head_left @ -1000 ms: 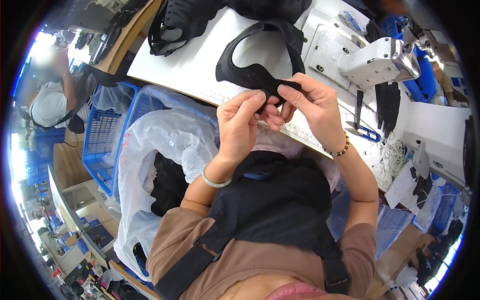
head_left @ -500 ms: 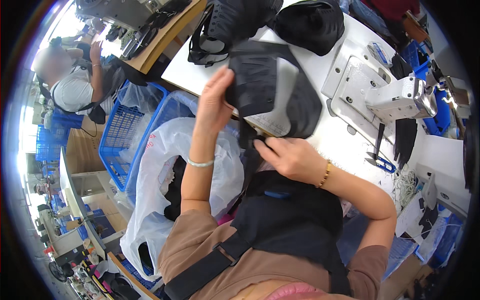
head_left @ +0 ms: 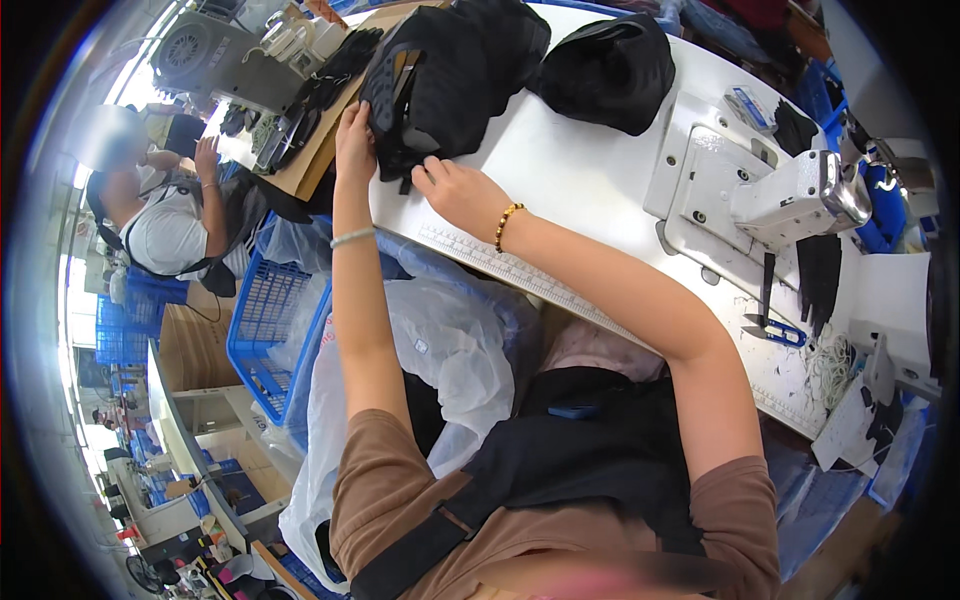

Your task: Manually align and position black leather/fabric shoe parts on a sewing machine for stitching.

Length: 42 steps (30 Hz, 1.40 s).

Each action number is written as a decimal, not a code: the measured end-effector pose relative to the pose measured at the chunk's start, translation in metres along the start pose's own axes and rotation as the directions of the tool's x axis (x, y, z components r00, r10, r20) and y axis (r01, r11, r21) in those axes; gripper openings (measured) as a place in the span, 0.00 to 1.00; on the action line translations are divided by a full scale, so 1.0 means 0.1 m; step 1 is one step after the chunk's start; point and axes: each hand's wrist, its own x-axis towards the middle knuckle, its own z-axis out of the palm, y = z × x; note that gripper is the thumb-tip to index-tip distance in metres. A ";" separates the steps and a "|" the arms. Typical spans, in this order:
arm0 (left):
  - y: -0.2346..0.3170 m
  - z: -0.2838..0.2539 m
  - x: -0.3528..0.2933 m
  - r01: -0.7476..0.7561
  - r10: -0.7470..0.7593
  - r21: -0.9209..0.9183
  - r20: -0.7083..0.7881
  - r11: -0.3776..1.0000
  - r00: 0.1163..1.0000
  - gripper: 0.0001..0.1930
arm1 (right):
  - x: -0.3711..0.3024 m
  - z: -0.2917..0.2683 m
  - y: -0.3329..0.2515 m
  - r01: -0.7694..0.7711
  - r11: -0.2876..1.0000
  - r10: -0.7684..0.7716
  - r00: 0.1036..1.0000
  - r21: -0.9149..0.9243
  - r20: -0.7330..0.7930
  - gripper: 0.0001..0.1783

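Black sewn fabric pieces (head_left: 455, 80) lie heaped at the far left of the white table; one has a row of holes along a stiff band. My left hand (head_left: 355, 142) grips the left edge of the nearest black sewn piece (head_left: 430, 130), fingers closed round its rim. At its lower corner, by a small dark tab, my right hand (head_left: 462, 200) is closed with its fingertips pinched at the edge. The fingers partly cover what they pinch. Another rounded black piece (head_left: 605, 75) sits apart, farther right.
A white sewing machine (head_left: 780, 205) stands at the right, with blue-handled thread snips (head_left: 775, 331), black strips (head_left: 818, 285) and tangled thread (head_left: 828, 370) beside it. A ruler (head_left: 500, 268) runs along the front edge. Left are plastic bags (head_left: 455, 330), a blue basket (head_left: 270, 320) and another person (head_left: 165, 225).
Both hands have moved left and away from me, from a black piece held above the table's front edge to the far-left heap. The ruler there is now uncovered. The view has shifted slightly.
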 end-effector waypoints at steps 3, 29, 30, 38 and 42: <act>0.00 0.06 0.39 0.017 -0.016 -0.034 0.044 0.999 0.999 0.12 | -0.04 -0.16 -0.02 0.028 0.999 -0.027 0.999 0.026 -0.036 0.16; 0.07 3.11 -0.91 -0.679 0.552 0.718 0.632 -0.154 0.544 0.10 | -1.74 -2.20 0.43 -0.219 0.961 0.193 0.969 0.171 0.155 0.10; 0.07 3.12 -0.91 -0.675 0.564 0.736 0.579 -0.053 0.588 0.10 | -1.75 -2.20 0.43 -0.220 0.959 0.196 0.970 0.178 0.143 0.10; 0.63 2.58 -1.39 -0.875 0.887 0.352 0.201 0.331 0.416 0.10 | -1.71 -2.30 0.37 -0.482 0.735 0.546 0.838 0.477 0.007 0.14; 0.70 2.27 -2.54 -0.544 0.526 0.082 0.168 0.835 0.834 0.16 | -1.55 -2.47 0.21 -0.542 0.127 0.733 0.616 0.831 0.290 0.39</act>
